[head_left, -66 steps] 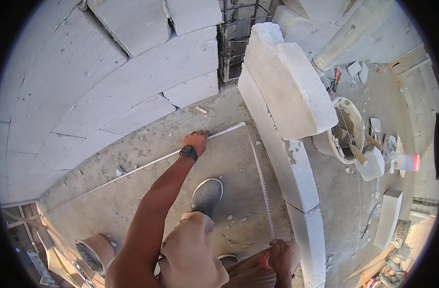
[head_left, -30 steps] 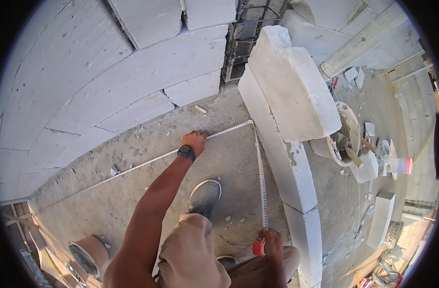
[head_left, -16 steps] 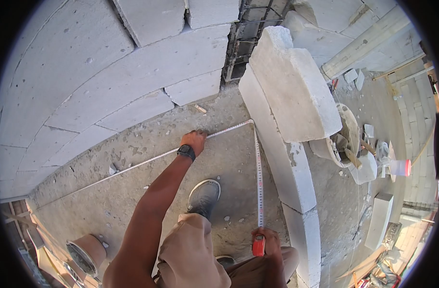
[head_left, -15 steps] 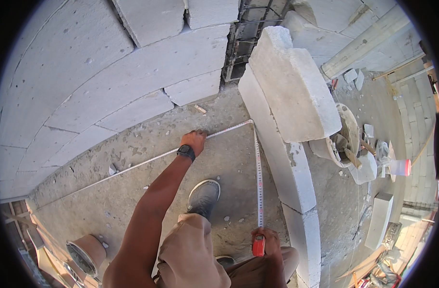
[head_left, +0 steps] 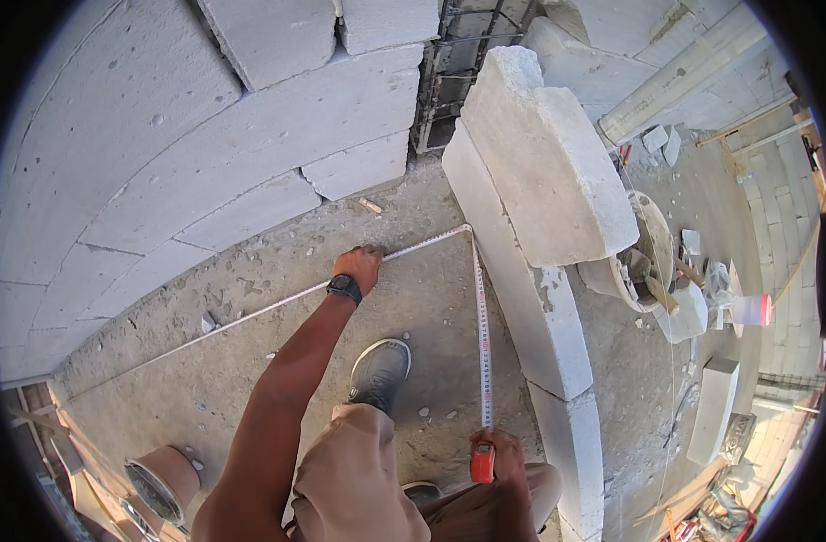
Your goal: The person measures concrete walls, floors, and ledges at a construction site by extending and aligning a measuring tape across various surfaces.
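Note:
A white tape blade [head_left: 241, 321] runs along the concrete floor [head_left: 277, 397] on the left, bends sharply beside the low block wall [head_left: 521, 298], and comes back toward me. My left hand [head_left: 358, 267], with a black watch at the wrist, is closed over the blade near the bend and presses it down; its fingertips are partly hidden. Near my right knee, my right hand [head_left: 503, 453] grips the red tape measure case [head_left: 483, 462], from which the blade extends.
A tall wall of white blocks [head_left: 250, 135] rises at the left. Beyond the low wall stand a bucket [head_left: 652, 244] with tools, a loose block [head_left: 714, 411] and a red-lidded container [head_left: 752, 310]. Another bucket [head_left: 163, 483] lies at the lower left. My shoe [head_left: 380, 370] is between my hands.
Since the earliest frame, my right hand has moved left and slightly up, and the red case has turned into clearer view. The blade on that side hangs straighter. My left hand keeps its hold.

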### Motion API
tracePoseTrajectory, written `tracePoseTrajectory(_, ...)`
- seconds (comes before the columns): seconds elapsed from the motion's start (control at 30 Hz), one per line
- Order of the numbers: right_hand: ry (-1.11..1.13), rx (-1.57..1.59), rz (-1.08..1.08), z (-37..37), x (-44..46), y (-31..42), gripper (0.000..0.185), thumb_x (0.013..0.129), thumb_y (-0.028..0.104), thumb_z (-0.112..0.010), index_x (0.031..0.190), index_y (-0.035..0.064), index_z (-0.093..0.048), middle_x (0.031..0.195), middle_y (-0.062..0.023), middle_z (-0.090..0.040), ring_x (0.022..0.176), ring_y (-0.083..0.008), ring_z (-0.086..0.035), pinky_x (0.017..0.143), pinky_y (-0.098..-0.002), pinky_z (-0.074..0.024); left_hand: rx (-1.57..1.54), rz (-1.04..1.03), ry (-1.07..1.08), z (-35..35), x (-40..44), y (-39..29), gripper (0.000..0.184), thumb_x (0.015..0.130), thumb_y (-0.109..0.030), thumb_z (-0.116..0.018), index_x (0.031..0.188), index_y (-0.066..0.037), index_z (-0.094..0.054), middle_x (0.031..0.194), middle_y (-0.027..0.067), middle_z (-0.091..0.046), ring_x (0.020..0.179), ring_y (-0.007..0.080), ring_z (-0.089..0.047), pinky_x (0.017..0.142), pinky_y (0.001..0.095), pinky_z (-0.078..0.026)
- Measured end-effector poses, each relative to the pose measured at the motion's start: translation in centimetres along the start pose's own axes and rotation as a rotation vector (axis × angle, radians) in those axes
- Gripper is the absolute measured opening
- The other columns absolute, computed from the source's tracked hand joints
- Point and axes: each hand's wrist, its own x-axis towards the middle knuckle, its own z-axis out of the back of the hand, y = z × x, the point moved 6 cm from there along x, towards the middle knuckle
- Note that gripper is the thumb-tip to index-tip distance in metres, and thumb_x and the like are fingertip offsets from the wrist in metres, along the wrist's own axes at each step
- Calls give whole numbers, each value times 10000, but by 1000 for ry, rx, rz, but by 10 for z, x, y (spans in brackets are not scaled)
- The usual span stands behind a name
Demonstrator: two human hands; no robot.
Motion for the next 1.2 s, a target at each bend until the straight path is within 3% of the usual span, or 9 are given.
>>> tracePoseTrajectory(0.1,-22,-78,64,2,2,-1,361,942,224,-444,878,-70,-644,679,-103,-616,551,-157,-570,524,-282,-468,-6,10,6,-1,0,1,159,834,-153,-542,910,-88,-665,950,102,-662,847,306,-656,719,420,-543)
tracePoseTrajectory(1.0,-27,-78,56,5,7,-8,363,950,223,-434,887,-72,-636,678,-109,-618,539,-154,-566,521,-284,-468,0,12,-12,-4,1,4,165,838,-171,-536,905,-95,-667,965,103,-667,840,313,-664,700,437,-549)
tracePoseTrajectory(1.07,-37,-101,70,6,9,-10,365,950,224,-433,887,-72,-637,680,-108,-620,544,-153,-567,525,-285,-470,-18,50,40,-7,1,6,145,844,-200,-573,909,-107,-663,1046,105,-657,883,321,-651,737,447,-540)
tracePoseTrajectory(1.2,-38,-94,64,3,7,-9,363,954,221,-432,886,-66,-643,683,-102,-622,562,-149,-571,541,-283,-470,-14,44,37,-8,1,7,149,843,-204,-577,912,-106,-665,1047,105,-659,887,320,-651,739,446,-539)
